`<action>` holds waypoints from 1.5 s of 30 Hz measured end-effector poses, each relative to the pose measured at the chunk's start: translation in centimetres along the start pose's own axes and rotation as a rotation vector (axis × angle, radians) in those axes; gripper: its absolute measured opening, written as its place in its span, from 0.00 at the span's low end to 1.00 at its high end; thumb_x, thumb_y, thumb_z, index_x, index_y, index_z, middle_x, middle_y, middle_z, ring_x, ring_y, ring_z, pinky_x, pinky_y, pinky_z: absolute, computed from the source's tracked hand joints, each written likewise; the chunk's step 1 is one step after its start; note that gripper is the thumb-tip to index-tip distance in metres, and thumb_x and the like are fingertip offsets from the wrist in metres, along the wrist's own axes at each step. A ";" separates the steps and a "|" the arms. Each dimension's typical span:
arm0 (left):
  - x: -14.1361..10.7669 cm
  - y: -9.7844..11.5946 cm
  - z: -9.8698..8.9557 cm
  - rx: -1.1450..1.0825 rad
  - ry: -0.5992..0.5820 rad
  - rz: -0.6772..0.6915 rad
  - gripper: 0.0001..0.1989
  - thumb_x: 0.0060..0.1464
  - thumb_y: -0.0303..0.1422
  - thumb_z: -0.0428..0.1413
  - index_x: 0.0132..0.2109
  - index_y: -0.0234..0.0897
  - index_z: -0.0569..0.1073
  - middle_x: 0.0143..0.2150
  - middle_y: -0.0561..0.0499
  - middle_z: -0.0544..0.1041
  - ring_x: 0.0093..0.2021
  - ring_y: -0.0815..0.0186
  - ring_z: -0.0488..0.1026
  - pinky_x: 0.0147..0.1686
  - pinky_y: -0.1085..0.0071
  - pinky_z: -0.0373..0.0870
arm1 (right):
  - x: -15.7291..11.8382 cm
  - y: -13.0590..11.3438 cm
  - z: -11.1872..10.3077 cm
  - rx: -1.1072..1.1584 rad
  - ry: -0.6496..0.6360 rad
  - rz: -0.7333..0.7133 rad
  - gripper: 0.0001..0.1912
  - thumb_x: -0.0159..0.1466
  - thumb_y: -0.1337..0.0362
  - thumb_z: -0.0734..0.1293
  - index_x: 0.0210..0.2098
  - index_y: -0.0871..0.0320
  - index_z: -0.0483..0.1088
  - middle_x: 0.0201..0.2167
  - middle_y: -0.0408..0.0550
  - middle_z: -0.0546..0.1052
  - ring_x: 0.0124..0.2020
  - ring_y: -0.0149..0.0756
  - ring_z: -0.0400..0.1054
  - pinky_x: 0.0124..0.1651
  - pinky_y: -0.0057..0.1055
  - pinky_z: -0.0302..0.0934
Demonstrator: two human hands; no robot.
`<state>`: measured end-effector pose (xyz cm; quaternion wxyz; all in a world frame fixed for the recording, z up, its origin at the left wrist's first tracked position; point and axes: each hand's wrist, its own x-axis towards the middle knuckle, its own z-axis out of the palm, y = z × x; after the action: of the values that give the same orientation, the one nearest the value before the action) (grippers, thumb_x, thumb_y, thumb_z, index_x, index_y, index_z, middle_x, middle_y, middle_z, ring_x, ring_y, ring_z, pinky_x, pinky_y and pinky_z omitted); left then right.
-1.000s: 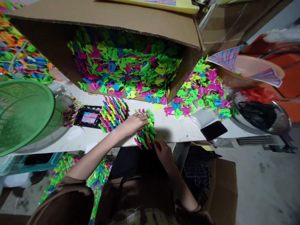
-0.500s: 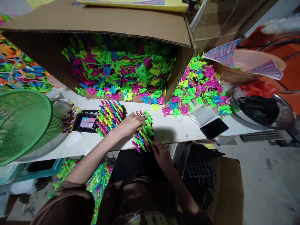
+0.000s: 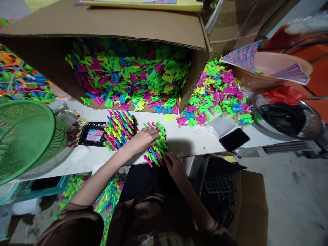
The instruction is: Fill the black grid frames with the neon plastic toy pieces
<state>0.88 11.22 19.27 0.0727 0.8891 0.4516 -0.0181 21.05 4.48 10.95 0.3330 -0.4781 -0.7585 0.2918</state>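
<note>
At the table's (image 3: pixel 197 135) front edge, the left hand (image 3: pixel 146 137) lies half-curled over a block of multicoloured plastic pieces (image 3: pixel 160 141), the right hand (image 3: pixel 175 165) nearly pinched at its near corner, both grips unclear, seemingly evening rows, the next move calling for light pressure

A long white table (image 3: pixel 200 143) runs across the room in front of me, a grey metal leg (image 3: pixel 199 172) showing beneath its near edge. To my right stretches a grey floor (image 3: pixel 287 201) marked with dark stains (image 3: pixel 296 176); an orange surface (image 3: pixel 319 77) fills the far right. Beyond it shows a pale surface (image 3: pixel 287 19), wall or floor, I cannot tell. Dim, cool light leaves a soft shadow (image 3: pixel 180 147) on the table.
</note>
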 end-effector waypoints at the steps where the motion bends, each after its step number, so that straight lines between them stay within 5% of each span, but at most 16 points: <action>1: 0.0 0.0 0.0 -0.014 0.002 -0.001 0.07 0.60 0.34 0.55 0.42 0.34 0.71 0.38 0.47 0.76 0.39 0.61 0.74 0.42 0.67 0.64 | 0.1 0.0 0.1 -0.002 0.000 -0.005 0.14 0.69 0.60 0.57 0.41 0.54 0.74 0.31 0.48 0.78 0.32 0.36 0.74 0.34 0.29 0.66; 11: 0.0 -1.7 -1.2 -0.173 0.106 0.031 0.14 0.66 0.35 0.45 0.47 0.37 0.74 0.44 0.46 0.77 0.45 0.62 0.72 0.45 0.66 0.65 | 1.1 0.3 -0.6 0.110 0.070 -0.028 0.14 0.70 0.59 0.56 0.44 0.55 0.70 0.33 0.48 0.76 0.32 0.34 0.72 0.35 0.29 0.67; 17: 1.6 -2.5 -2.0 -0.001 0.001 0.082 0.11 0.63 0.31 0.49 0.38 0.36 0.76 0.38 0.46 0.76 0.41 0.62 0.71 0.43 0.66 0.63 | 2.9 1.0 -0.6 0.100 0.091 0.054 0.12 0.67 0.56 0.61 0.42 0.56 0.70 0.36 0.48 0.75 0.28 0.32 0.69 0.33 0.28 0.66; 23: 1.7 -2.2 -1.9 0.083 -0.011 0.065 0.06 0.60 0.31 0.53 0.40 0.36 0.75 0.39 0.46 0.75 0.43 0.61 0.71 0.42 0.67 0.62 | 2.9 1.3 0.3 0.064 0.082 0.007 0.12 0.68 0.59 0.59 0.36 0.55 0.71 0.27 0.46 0.75 0.26 0.33 0.69 0.32 0.29 0.65; 45: 1.7 -2.9 -1.1 -0.086 0.058 0.084 0.08 0.60 0.32 0.53 0.34 0.37 0.74 0.34 0.50 0.74 0.36 0.64 0.71 0.40 0.68 0.60 | 1.7 2.0 0.4 0.104 0.065 -0.116 0.10 0.68 0.64 0.59 0.40 0.54 0.72 0.32 0.47 0.78 0.35 0.35 0.74 0.38 0.30 0.68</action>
<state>-0.51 14.45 19.90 0.0985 0.9034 0.4162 0.0302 21.25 6.77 9.63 0.3983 -0.4246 -0.7575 0.2953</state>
